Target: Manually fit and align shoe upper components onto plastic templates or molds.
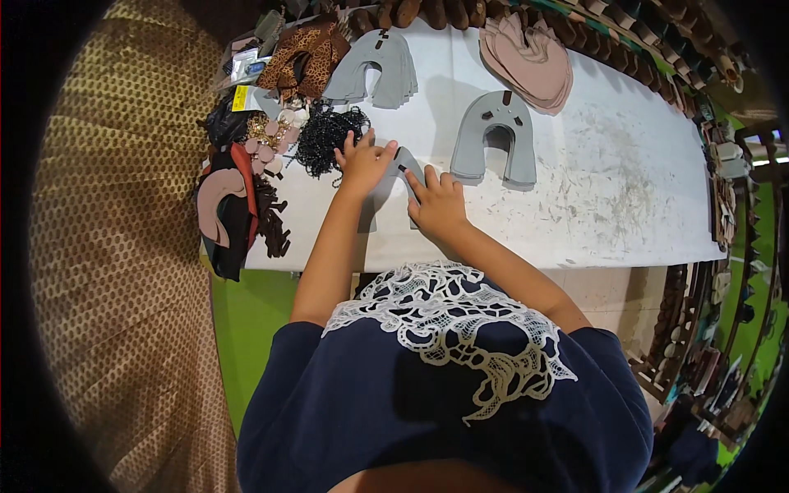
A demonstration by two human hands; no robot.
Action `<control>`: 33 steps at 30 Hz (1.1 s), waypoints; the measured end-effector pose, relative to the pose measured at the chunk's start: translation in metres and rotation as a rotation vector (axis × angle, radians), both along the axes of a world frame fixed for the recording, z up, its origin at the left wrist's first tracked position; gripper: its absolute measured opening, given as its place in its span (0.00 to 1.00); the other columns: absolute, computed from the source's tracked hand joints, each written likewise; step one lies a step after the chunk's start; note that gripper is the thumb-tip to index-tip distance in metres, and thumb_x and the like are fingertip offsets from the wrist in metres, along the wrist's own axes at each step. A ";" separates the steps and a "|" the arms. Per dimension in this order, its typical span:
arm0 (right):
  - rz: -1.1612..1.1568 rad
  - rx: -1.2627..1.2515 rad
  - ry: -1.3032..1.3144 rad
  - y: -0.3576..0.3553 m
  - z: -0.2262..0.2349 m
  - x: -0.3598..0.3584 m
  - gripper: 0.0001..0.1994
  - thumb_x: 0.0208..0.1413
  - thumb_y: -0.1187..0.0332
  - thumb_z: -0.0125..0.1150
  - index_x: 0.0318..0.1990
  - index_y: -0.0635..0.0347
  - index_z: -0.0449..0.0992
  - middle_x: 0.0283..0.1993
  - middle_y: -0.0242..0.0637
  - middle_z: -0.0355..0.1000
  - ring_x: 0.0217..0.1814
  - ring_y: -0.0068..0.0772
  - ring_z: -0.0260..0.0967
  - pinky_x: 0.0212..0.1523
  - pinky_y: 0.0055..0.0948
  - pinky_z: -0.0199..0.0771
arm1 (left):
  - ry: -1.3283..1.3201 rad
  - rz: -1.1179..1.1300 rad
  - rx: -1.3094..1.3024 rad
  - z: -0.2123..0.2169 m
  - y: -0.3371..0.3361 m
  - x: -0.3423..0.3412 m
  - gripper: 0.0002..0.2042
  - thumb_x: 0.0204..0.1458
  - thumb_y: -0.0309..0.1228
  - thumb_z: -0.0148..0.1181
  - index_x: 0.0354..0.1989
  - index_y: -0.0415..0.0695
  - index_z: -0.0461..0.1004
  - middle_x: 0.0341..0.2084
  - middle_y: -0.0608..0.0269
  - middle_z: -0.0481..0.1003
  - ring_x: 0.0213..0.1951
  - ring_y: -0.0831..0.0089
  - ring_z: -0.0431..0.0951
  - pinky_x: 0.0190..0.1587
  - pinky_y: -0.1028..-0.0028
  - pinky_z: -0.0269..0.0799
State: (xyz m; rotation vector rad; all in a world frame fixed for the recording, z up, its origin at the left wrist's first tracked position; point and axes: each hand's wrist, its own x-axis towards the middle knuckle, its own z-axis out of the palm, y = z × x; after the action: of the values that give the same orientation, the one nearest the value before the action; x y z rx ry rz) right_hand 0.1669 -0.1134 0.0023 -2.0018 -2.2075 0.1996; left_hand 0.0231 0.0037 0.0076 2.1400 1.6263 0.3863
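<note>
The left hand, fingers fanned, and right hand, index extended, rest at a grey arched piece on the worktop — neither visibly grips it. Uneven pressing might skew it — stray left fingers might snag the black tangle.

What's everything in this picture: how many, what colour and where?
Table: 1, white, centre
Arched piece: 1 visible, grey, centre
Nearer arched stack: 1, grey, right of centre
Farther arched stack: 1, grey, far side
Flat stack: 1, pink, far side
Leopard-print pieces: several, brown, far left
Tangled strands: 1 heap, black, left
Discs: several, pink, left
Curved piece: 1 visible, pink, near left
Rounded forms: several, brown, far edge
Patterned sheet: 1, brown, outer left
Shirt: 1, navy, below
Left hand: 1, bare, over arched piece
Right hand: 1, bare, touching arched piece
</note>
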 end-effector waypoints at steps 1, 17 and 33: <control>-0.001 0.005 -0.003 0.000 0.000 -0.001 0.27 0.51 0.55 0.48 0.62 0.44 0.61 0.57 0.38 0.59 0.49 0.39 0.58 0.46 0.40 0.58 | 0.020 -0.009 -0.085 0.003 -0.001 0.001 0.22 0.51 0.53 0.51 0.30 0.46 0.80 0.63 0.59 0.57 0.66 0.48 0.42 0.59 0.37 0.29; 0.001 0.055 -0.076 0.000 -0.002 -0.002 0.28 0.50 0.55 0.49 0.61 0.44 0.62 0.56 0.38 0.59 0.47 0.38 0.58 0.42 0.38 0.59 | 0.246 -0.147 -0.146 -0.001 -0.002 0.000 0.20 0.43 0.48 0.59 0.37 0.45 0.78 0.65 0.57 0.51 0.66 0.44 0.40 0.59 0.35 0.30; 0.070 0.160 -0.040 0.001 -0.007 0.007 0.27 0.51 0.53 0.50 0.60 0.45 0.63 0.52 0.40 0.61 0.42 0.39 0.59 0.39 0.37 0.59 | 0.121 -0.036 0.381 -0.013 -0.037 0.007 0.22 0.44 0.36 0.62 0.50 0.54 0.69 0.63 0.54 0.52 0.64 0.52 0.47 0.61 0.41 0.35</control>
State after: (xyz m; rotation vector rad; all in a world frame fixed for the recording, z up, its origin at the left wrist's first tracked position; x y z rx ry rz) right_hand 0.1738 -0.1128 -0.0048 -1.8622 -2.2419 -0.0099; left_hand 0.0299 -0.0335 -0.0058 2.5099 1.6853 0.6082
